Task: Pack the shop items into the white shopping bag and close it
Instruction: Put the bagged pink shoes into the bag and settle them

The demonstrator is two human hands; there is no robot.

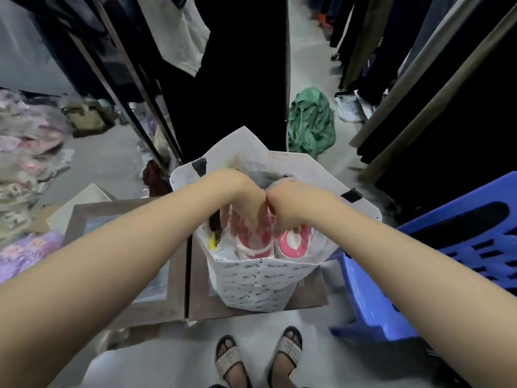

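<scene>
Both hands inside the white shopping bag (pixel 253 287)
The open bag stands on the worktop (pixel 179 298); the left hand (pixel 246 201) presses straight fingers onto a pink-and-white item (pixel 256 243), while the right hand (pixel 286 207) hides its grip, so I cannot tell.

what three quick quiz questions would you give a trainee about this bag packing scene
1. True or false: the white shopping bag is already closed.
2. The blue plastic stool stands to which side of the bag, as the person sees it? A left, B right, C behind.
3. Fill in: the left hand and right hand both reach ____ the bag, onto pink-and-white items.
Key: 1 false; 2 B; 3 into.
</scene>
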